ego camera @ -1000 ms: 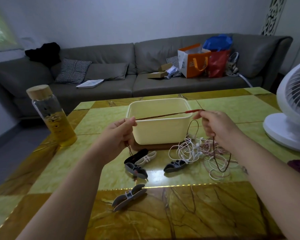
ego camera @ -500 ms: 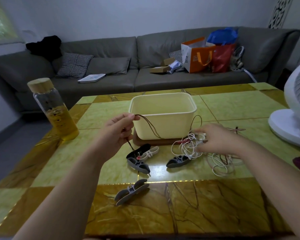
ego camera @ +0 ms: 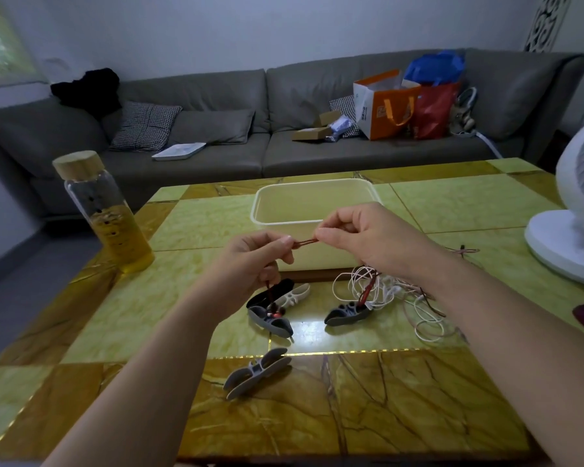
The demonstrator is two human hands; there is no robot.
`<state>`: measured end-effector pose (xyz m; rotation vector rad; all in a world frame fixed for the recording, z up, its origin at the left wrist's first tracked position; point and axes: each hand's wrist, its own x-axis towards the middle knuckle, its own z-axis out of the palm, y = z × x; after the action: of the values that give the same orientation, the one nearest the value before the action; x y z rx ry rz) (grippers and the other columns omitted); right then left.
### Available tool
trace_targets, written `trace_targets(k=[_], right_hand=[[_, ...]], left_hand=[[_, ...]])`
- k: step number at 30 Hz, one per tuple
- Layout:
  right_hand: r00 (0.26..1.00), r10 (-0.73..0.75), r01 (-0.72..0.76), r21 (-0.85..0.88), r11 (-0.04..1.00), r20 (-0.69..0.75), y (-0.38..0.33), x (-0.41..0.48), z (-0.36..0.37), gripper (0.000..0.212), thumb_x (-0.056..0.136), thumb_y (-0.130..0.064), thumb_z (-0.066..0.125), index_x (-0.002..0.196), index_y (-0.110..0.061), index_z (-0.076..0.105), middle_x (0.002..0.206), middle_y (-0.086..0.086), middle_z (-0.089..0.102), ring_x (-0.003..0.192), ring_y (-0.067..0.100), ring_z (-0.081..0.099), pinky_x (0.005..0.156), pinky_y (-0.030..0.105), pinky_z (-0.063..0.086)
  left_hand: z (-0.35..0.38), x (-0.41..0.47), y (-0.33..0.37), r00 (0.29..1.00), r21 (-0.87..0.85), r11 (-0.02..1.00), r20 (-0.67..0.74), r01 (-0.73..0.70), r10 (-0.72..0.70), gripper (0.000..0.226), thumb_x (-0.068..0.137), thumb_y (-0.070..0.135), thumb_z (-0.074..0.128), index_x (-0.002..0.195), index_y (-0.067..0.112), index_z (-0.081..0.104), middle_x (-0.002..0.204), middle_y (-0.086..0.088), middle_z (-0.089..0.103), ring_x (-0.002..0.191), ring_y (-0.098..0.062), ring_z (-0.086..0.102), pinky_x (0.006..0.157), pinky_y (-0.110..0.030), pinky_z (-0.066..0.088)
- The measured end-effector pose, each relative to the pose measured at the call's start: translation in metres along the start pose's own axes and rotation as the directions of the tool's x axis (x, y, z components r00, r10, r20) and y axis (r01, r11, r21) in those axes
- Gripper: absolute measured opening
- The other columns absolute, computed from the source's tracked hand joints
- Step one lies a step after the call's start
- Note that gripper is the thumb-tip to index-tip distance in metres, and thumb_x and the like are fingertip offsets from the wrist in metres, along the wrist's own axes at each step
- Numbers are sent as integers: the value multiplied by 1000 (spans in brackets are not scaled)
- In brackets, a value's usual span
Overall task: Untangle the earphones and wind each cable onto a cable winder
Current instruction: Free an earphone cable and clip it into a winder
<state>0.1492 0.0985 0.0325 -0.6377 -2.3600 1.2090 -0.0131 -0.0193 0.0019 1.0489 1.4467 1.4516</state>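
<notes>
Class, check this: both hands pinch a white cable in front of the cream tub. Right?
No: the cable pinched by the left hand and right hand in front of the cream tub is dark red, not white, as the head view shows.

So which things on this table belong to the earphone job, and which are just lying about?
In the job: dark red cable pinched between left hand and right hand; tangle of white and pink cables; cable winders.
Lying about: glass bottle, white fan, cream tub (role unclear).
</notes>
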Motion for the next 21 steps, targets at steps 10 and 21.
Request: trace_targets(k=[10, 21], right_hand=[[980, -84, 60, -134, 989, -183, 0, -1, -25, 10, 91, -30, 61, 81, -29, 62, 68, -9, 58, 53, -9, 49, 57, 11, 39], [1000, -1, 5, -322, 947, 13, -7, -9, -30, 9, 86, -36, 66, 80, -31, 67, 69, -11, 59, 51, -7, 49, 50, 8, 36]], left_hand=[[-12, -5, -15, 932, -333, 930, 361, 153, -24, 16, 87, 29, 64, 83, 15, 59, 82, 2, 55, 56, -5, 42, 64, -23, 43], [7, 9, -62, 958, 234, 931, 7, 278, -288, 14, 98, 18, 53, 107, 12, 63, 94, 0, 73, 91, -17, 68, 88, -33, 53]])
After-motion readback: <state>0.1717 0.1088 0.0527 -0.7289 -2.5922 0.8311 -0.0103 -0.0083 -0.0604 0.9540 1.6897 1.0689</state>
